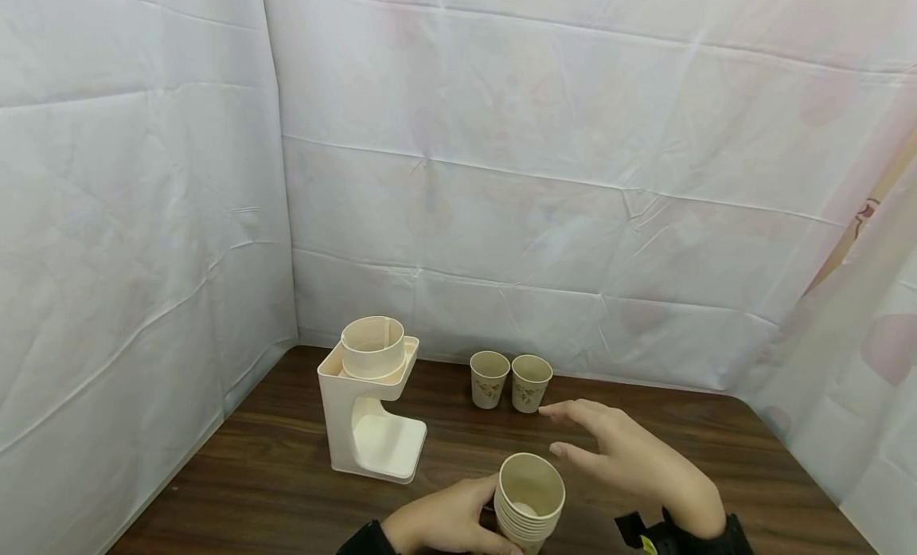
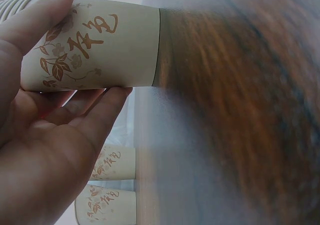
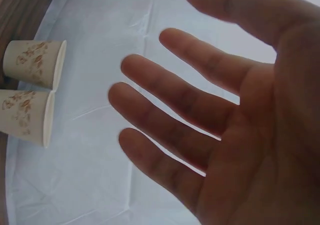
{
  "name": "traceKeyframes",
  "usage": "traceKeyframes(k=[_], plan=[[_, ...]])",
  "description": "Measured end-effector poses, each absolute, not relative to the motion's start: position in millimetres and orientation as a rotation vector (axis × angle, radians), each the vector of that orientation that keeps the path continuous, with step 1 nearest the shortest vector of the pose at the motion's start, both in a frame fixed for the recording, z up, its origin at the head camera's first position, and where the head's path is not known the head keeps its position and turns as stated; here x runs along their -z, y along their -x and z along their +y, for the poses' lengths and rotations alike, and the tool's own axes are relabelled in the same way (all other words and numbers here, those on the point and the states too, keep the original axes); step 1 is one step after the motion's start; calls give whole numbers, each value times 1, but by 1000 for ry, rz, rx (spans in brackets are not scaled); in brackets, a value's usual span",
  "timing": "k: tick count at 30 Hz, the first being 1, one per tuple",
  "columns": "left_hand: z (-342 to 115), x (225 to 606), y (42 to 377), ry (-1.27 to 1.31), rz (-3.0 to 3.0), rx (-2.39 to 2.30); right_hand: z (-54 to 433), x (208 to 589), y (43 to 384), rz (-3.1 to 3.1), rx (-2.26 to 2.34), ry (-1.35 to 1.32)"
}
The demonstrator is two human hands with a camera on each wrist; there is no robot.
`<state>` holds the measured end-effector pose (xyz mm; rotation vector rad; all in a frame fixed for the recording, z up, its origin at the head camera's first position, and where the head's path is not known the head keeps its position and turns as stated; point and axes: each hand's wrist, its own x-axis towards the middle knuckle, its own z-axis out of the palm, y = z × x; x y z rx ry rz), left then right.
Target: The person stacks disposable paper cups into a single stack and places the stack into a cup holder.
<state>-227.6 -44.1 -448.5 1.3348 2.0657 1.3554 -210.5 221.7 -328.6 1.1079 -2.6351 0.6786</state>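
Note:
A stack of nested paper cups (image 1: 531, 491) stands near the front of the table, mouths up. My left hand (image 1: 454, 517) grips it low on its left side; in the left wrist view, thumb and fingers curl round the printed wall of the bottom cup (image 2: 100, 45). My right hand (image 1: 622, 458) hovers to the right of the stack, palm inward, its fingers (image 3: 165, 90) spread and holding nothing. Two single paper cups with brown flower prints, a left one (image 1: 489, 380) and a right one (image 1: 531, 384), stand upright side by side beyond the right fingertips.
On the left of the table stands a cream cup dispenser (image 1: 342, 427) with a round tube (image 1: 372, 349) on top and an open bay below. White cloth (image 1: 501, 205) hangs behind and along the left of the dark wooden table (image 1: 265, 443).

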Motion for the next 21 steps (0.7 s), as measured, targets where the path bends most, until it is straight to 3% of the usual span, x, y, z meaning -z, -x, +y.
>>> traceKeyframes(k=[21], plan=[[-45,448,227,-1314,2109,-1334,221,353,245,-2547,-619,-838]])
